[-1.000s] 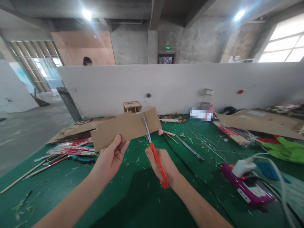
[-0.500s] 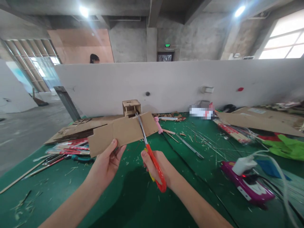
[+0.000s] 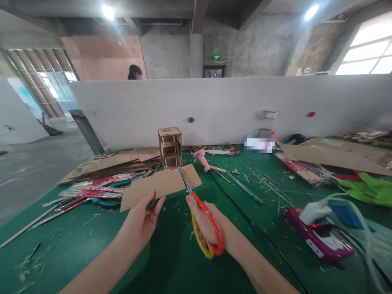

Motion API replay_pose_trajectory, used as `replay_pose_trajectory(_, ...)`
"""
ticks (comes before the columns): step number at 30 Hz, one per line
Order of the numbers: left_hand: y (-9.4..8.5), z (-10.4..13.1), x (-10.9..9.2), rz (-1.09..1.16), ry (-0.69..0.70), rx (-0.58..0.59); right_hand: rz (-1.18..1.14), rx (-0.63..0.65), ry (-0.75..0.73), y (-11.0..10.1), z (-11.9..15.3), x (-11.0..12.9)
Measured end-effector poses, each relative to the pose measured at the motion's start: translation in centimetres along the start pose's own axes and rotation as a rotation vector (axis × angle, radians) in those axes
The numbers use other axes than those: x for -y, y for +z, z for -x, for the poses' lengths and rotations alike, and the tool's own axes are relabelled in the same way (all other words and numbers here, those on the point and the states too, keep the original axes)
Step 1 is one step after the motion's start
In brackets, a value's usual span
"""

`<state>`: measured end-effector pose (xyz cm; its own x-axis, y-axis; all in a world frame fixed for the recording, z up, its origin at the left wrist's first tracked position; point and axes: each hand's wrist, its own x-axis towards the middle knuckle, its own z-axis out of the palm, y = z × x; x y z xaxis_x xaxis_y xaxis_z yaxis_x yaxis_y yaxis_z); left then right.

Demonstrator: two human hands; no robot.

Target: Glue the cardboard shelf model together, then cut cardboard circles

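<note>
fingers (image 3: 159,203) of the left hand (image 3: 141,222) pinch the near edge of a cardboard strip (image 3: 161,183), with the thumb laid on the upper face and the other fingertips beneath. the strip is held above the counter (image 3: 171,265), tilted so that its right end lies higher in the view than its left end.

fingers of the right hand (image 3: 210,222) are wrapped around the handles of a pair of scissors (image 3: 206,207). the handles, one red and one yellow, stand apart at their lower loops. the metal blades point forward and lie across the right-hand part of the strip, with the tips at its far edge. the depth of any cut cannot be told.

a small tiered cardboard box (image 3: 170,149) stands upright behind the strip, near the partition (image 3: 226,102). a pink glue gun (image 3: 202,160) lies to the right of the box, and its black cable (image 3: 251,224) runs toward the near right side.

on the left of the counter, wrapped sticks (image 3: 98,192) lie in front of flattened cardboard (image 3: 128,155), beside a teal-handled tool (image 3: 105,203).

on the right, a purple power strip (image 3: 332,249) carries a white plug (image 3: 314,214); a green cloth-like item (image 3: 364,190) lies behind it.
</note>
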<state>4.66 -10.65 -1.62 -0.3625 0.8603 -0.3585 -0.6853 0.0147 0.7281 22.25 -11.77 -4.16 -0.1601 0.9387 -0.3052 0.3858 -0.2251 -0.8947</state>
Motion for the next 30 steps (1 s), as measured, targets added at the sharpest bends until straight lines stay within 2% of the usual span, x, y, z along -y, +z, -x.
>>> replay_pose_trajectory(9, 0.0, 0.5, -0.2, -0.007, 0.025, -0.016, 0.162, -0.094, -0.125, -0.1, 0.6, 0.6)
replay_pose_trajectory(15, -0.9, -0.6, 0.1, -0.081, 0.016, 0.02, 0.009, -0.009, 0.026, -0.6, 1.4, 1.1)
replay_pose_trajectory(18, -1.9, -1.7, 0.0, -0.233, -0.03, 0.071, 0.009, -0.02, 0.084, -1.4, 1.9, 1.6)
replay_pose_trajectory(20, -2.6, -2.5, -0.4, -0.413, -0.055, 0.125, 0.139, -0.063, 0.073, -2.5, 2.2, 2.2)
replay_pose_trajectory(23, -3.3, -3.6, -1.8, -0.752, -0.12, 0.286, 0.637, -0.236, -0.01, -4.8, 2.8, 2.9)
replay_pose_trajectory(24, -3.4, -4.0, -2.4, -0.894, -0.123, 0.33, 0.725, -0.269, -0.014, -5.6, 3.1, 3.1)
replay_pose_trajectory(25, -3.6, -4.3, -3.1, -1.083, -0.084, 0.324, 0.776, -0.28, -0.016, -6.4, 3.3, 3.2)
replay_pose_trajectory(27, -3.8, -4.9, -4.5, -1.521, 0.119, 0.208, 0.83, -0.286, 0.0, -7.9, 3.9, 3.1)
replay_pose_trajectory(29, -3.8, -5.1, -5.4, -1.916, 0.484, 0.182, 0.892, -0.312, 0.051, -9.2, 4.4, 2.6)
replay_pose_trajectory(30, -3.8, -5.0, -5.5, -2.04, 0.641, 0.172, 0.93, -0.332, 0.087, -9.7, 4.6, 2.2)
